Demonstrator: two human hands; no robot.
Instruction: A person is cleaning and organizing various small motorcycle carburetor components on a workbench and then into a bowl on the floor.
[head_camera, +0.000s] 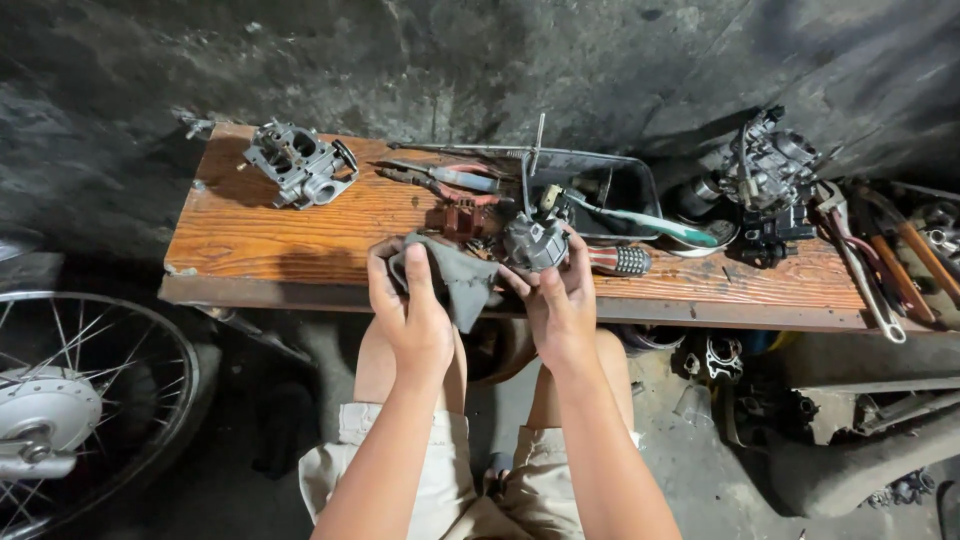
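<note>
- Left hand (412, 310): closed round a grey rag (455, 280), fingers curled over the cloth, held at the near edge of the surface (250, 240).
- Right hand (562, 305): wrapped round a small round metal carburettor part (535, 243), thumb and fingers gripping its underside; the part is touching the rag, above the surface's front edge.
- Second carburettor body (300, 163): lying on the surface's far left, well apart from both hands.
- Black tray (640, 190): just behind the held part, a toothbrush (650, 222) resting across it.
- Pliers (440, 180): beside the tray.
- Third carburettor assembly (765, 170): far right, near wrenches (860, 260).
- Spoked wheel (70, 400): on the floor, lower left.
- Risk, as judged: the part sits over the edge and may be oily; a slip in grip could drop it to the floor, losing small fittings.
</note>
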